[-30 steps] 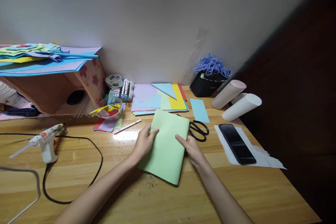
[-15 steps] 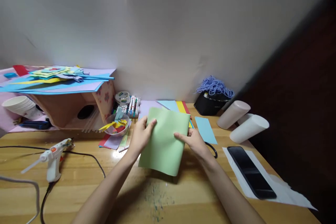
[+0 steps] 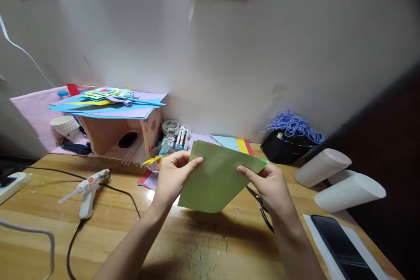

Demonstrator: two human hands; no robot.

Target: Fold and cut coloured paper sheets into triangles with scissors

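Note:
A folded sheet of green paper (image 3: 216,179) is held up over the wooden table in front of me. My left hand (image 3: 175,175) pinches its left edge, thumb on the near face and fingers behind. On the upper right corner, my right hand (image 3: 267,181) grips the paper the same way. The fingers behind the sheet are partly hidden. Scissors (image 3: 260,205) with black handles lie on the table beside my right hand, partly covered by it. Behind my left hand stands a clear bowl (image 3: 152,165) with yellow paper scraps.
A white glue gun (image 3: 90,190) with a black cord stands on the left. Behind it sits a pink box (image 3: 154,129) topped with coloured paper. Markers (image 3: 181,138), a black pouch (image 3: 285,148) with blue yarn, white rolls (image 3: 351,194) and a phone (image 3: 341,245) surround the work area.
My right hand has moved right and now holds the green paper's upper right corner, which points outward. The paper is tilted and looks darker. The camera view has shifted, showing picture frames above.

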